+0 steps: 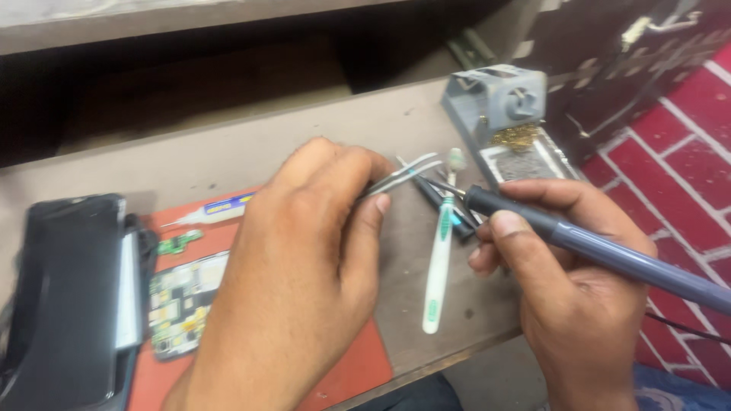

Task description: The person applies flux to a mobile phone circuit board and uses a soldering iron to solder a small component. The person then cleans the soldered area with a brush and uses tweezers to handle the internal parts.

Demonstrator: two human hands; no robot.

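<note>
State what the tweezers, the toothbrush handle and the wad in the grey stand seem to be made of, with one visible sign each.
Tweezers: bare metal, judging by the silvery shine. Toothbrush handle: probably plastic, glossy white with green inlays. Wad in the grey stand: likely brass wool, golden and finely tangled.

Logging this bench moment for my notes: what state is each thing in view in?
left hand: closed around metal tweezers
right hand: gripping soldering iron, tip toward the tweezers
toothbrush: lying flat on the bench
circuit board: bare, flat on the red mat
syringe tube: lying on the mat, untouched
iron stand: empty, brass wool showing
</note>
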